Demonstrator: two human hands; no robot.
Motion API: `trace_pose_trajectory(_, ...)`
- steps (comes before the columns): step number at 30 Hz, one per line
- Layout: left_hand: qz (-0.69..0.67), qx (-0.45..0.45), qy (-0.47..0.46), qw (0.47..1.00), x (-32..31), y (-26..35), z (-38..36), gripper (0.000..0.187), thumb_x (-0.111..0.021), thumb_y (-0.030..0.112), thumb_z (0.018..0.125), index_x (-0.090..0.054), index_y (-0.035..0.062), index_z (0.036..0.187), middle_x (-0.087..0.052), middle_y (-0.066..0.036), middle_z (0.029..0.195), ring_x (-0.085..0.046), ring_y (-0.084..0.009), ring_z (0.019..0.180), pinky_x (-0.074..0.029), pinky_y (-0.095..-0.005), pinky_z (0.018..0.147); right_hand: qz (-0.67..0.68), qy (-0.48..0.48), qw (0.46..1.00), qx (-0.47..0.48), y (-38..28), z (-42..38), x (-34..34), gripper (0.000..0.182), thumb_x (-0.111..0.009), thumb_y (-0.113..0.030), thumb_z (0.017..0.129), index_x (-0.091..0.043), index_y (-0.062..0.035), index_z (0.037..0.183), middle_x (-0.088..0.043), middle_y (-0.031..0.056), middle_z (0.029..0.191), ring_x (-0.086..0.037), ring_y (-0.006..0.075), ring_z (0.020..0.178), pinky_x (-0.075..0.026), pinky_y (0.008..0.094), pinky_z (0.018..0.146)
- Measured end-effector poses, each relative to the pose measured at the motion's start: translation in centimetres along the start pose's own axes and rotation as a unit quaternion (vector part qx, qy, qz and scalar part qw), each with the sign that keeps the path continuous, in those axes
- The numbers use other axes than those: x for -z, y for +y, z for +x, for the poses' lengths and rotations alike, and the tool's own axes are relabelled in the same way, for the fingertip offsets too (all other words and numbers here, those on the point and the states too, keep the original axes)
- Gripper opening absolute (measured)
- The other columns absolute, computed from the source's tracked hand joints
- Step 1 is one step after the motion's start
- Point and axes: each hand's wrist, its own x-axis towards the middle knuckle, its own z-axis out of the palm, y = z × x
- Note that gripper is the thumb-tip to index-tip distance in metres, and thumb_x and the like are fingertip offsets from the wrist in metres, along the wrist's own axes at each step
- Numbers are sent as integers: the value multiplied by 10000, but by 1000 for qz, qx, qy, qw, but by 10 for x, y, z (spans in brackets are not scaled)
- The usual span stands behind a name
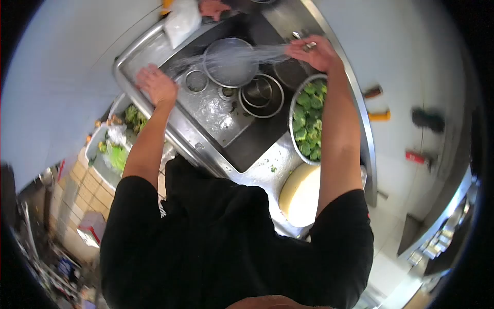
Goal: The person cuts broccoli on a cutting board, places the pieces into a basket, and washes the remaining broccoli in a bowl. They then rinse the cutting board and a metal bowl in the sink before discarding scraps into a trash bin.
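Observation:
My right hand [314,52] is closed round a metal spray nozzle or tap [309,46] at the sink's far right edge. From there water [267,53] sprays leftward across the steel sink [206,141]. It passes over a round pan or bowl [231,64]. My left hand [156,85] lies with spread fingers on the sink's left rim and holds nothing. Between my hands, a small round strainer or cup [196,81] and a steel pot [261,96] with a smaller vessel inside stand in the basin. Beside my right forearm is a bowl of green broccoli [309,121].
A large pale round board or lid [301,195] lies near my body on the right. A white plastic bag [181,23] sits at the sink's far left corner. Bins with vegetable scraps [114,154] stand below on the left. Knives [379,116] hang on the right wall.

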Motion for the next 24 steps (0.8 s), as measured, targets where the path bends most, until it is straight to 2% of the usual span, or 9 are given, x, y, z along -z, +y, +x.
trace_pose_trajectory(3, -2, -21, -4, 1000, 17, 2, -6, 980, -717, 463, 804, -273, -25, 1529, -264, -329, 1553, -203, -528, 1450, -201, -651, 1148, -29, 53, 998, -22, 10, 3, 19, 508, -649, -307, 915, -578, 102, 1208, -601, 325, 1169, -655, 406, 1076, -554, 473, 950)
trace_pose_trajectory(5, 57, -44, -37, 997, 39, 6, -9, 968, -690, 491, 821, -276, -23, 1530, -288, -329, 1543, -250, -525, 1435, -243, -651, 1132, -119, 210, 961, 135, 45, 0, 17, 806, -684, -442, 916, -363, 87, 1433, -589, 297, 1245, -652, 354, 1077, -556, 438, 922)
trace_pose_trajectory(7, 75, -36, -9, 996, 22, 9, -5, 984, -670, 527, 824, -269, -34, 1527, -301, -334, 1534, -288, -524, 1419, -270, -653, 1119, -99, 299, 921, 231, 87, -21, -17, 586, -736, -458, 843, -661, -4, 1205, -697, 210, 1090, -671, 372, 1046, -547, 429, 889)
trace_pose_trajectory(11, 77, -33, 19, 996, -16, 6, 7, 1031, -674, 556, 808, -247, -49, 1524, -282, -363, 1528, -291, -544, 1408, -278, -659, 1109, -312, 488, 738, 347, 176, -73, -26, 476, -751, -373, 802, -719, -11, 1109, -694, 209, 1129, -652, 382, 1066, -498, 419, 963)
trace_pose_trajectory(14, 83, -45, 22, 995, -17, 7, 10, 1047, -683, 564, 793, -250, -54, 1519, -281, -373, 1521, -288, -553, 1405, -286, -659, 1104, -494, 579, 624, 177, 223, -124, 3, 616, -788, -440, 737, -677, -136, 1261, -486, 181, 1481, -376, 444, 1399, -352, 613, 1085)
trace_pose_trajectory(15, 82, -39, 28, 995, -16, 10, 12, 1045, -688, 590, 791, -267, -35, 1515, -284, -367, 1517, -285, -559, 1396, -281, -688, 1084, -533, 558, 634, 54, 236, -134, 10, 788, -756, -566, 734, -572, -188, 1401, -327, 176, 1587, -288, 482, 1439, -290, 686, 1100)
trace_pose_trajectory(19, 87, -46, -52, 994, -5, 13, 32, 1020, -706, 632, 771, -336, -4, 1477, -342, -271, 1509, -334, -516, 1362, -317, -670, 1057, -447, 483, 753, 16, 269, -119, 63, 929, -646, -724, 757, -438, -206, 1500, -294, 150, 1609, -291, 460, 1449, -328, 569, 1145)
trace_pose_trajectory(21, 76, -102, -38, 991, -22, 15, 64, 949, -719, 615, 769, -421, -16, 1413, -428, -256, 1435, -406, -490, 1305, -357, -650, 1025, -404, 484, 774, 49, 258, -84, 76, 901, -688, -677, 761, -465, -169, 1471, -422, 170, 1530, -410, 349, 1403, -395, 518, 1114)
trace_pose_trajectory(24, 18, -238, 5, 971, -46, 48, 138, 853, -738, 588, 766, -548, -33, 1318, -556, -233, 1324, -515, -450, 1219, -416, -619, 977, -353, 446, 822, 18, 210, -69, 69, 719, -696, -445, 827, -498, -131, 1442, -541, 236, 1397, -507, 403, 1306, -442, 512, 1062)
